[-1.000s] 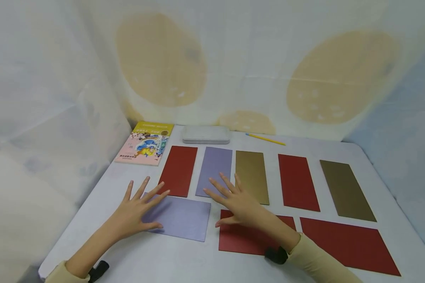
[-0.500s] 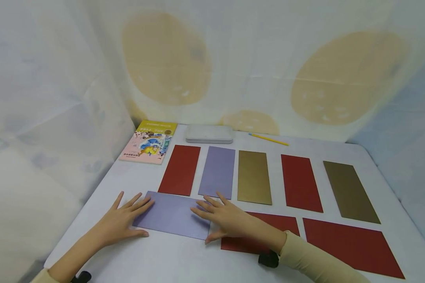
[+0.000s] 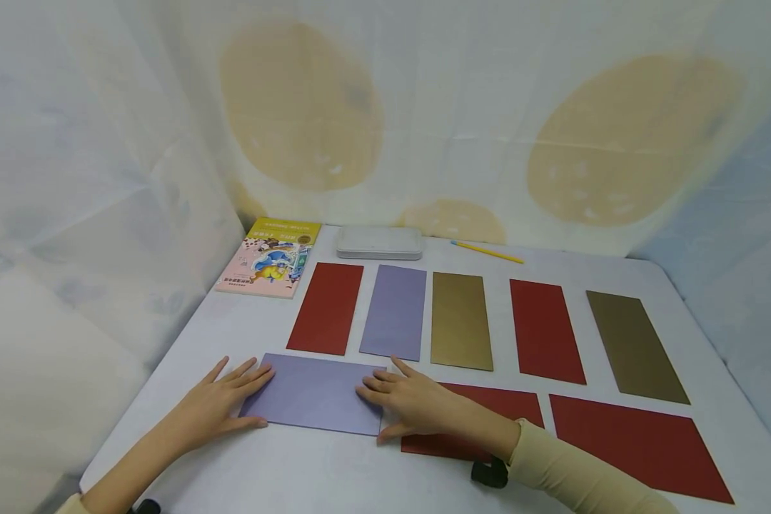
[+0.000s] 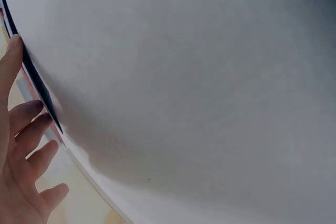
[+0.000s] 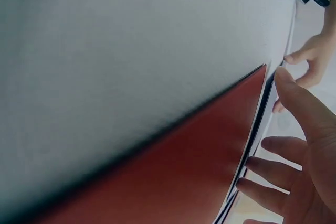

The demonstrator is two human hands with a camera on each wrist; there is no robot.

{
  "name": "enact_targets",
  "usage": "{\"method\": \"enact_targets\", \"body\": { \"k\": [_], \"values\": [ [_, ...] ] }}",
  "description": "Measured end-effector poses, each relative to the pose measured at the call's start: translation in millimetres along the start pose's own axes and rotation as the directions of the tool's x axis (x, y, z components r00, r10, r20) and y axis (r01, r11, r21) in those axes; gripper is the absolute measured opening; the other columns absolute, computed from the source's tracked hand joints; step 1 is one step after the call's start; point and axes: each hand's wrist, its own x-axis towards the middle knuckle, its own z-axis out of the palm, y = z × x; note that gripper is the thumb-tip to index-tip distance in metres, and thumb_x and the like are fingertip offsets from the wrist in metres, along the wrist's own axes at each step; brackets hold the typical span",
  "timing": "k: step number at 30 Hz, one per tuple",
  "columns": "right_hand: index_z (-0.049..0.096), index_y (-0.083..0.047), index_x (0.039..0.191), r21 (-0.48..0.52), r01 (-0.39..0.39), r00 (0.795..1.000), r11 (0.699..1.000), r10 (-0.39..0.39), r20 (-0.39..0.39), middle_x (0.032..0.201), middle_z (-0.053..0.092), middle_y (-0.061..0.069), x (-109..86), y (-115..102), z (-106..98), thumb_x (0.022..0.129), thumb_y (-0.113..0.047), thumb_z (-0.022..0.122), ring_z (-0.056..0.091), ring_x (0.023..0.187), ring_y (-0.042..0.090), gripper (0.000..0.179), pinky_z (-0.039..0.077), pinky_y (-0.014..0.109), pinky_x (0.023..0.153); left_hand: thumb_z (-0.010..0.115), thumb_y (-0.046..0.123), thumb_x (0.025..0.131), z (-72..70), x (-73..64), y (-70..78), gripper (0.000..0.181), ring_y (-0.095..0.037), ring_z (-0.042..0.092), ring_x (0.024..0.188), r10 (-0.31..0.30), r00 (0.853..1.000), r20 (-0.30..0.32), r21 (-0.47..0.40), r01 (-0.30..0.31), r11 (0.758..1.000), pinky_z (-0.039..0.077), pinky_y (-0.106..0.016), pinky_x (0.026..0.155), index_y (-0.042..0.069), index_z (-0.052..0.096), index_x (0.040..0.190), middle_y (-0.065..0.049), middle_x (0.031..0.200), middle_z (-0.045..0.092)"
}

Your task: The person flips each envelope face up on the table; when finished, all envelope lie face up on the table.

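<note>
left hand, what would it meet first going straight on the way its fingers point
The near lavender card, which the left hand seems to touch; beyond, probably the leftmost red card.

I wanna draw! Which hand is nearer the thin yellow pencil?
Right. The right hand is in front and slightly left of the yellow pencil; the left hand is farther left.

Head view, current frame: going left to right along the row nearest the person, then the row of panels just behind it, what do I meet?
Near row: left hand → wide lilac panel → right hand → far-right red panel.
Row behind: first red panel → narrow lilac panel → gold panel → second red panel → brown panel.
</note>
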Motion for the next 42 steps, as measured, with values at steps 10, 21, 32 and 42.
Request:
{"method": "enact_targets", "body": {
  "k": [10,21,32,42],
  "values": [
    [0.045,-0.016,0.146,0.057,0.006,1.000,0.998,-0.005,-0.024,0.143,0.049,0.002,-1.4,-1,0,0.088,-0.066,0.053,0.041,0.134,0.020,0.077,0.023,0.050,0.112,0.064,0.063,0.081,-8.4,-1.6,-4.3,0.073,-0.028,0.048,0.128,0.016,0.999,0.034,-0.018,-0.016,1.000,0.027,-0.054,0.106,0.013,0.059,0.135,-0.002,0.136,0.057],
    [0.051,-0.013,0.141,0.398,0.099,0.995,0.912,-0.077,-0.071,0.140,0.052,0.005,-9.3,11,-8,0.095,-0.048,0.056,0.044,0.133,0.017,0.059,0.028,0.049,0.110,0.063,0.058,0.085,-22.3,1.7,-7.0,0.061,-0.026,0.051,0.126,0.008,0.999,0.049,-0.159,0.000,0.987,0.032,-0.053,0.104,0.015,0.064,0.129,0.003,0.129,0.062],
    [0.060,-0.019,0.134,0.669,0.121,0.992,0.733,-0.065,-0.108,0.088,0.066,-0.010,-20.3,31,-24,0.098,-0.037,0.055,0.038,0.057,0.004,0.040,0.035,0.013,0.055,0.061,0.053,0.089,-44.3,9.7,-4.6,0.042,-0.046,0.055,0.115,-0.136,0.977,0.166,-0.305,0.182,0.935,0.043,-0.060,0.092,0.026,0.071,0.120,-0.010,0.124,0.064],
    [0.062,-0.016,0.131,0.754,0.158,0.986,0.638,-0.054,-0.160,0.119,0.067,-0.005,-23.8,42,-31,0.102,-0.032,0.049,0.062,0.087,0.002,0.036,0.045,0.017,0.069,0.064,0.050,0.089,-48.2,20.0,-4.3,0.040,-0.044,0.050,0.122,-0.204,0.977,0.065,-0.314,0.214,0.925,0.039,-0.065,0.092,0.030,0.068,0.124,-0.006,0.129,0.062]
  ]
}}
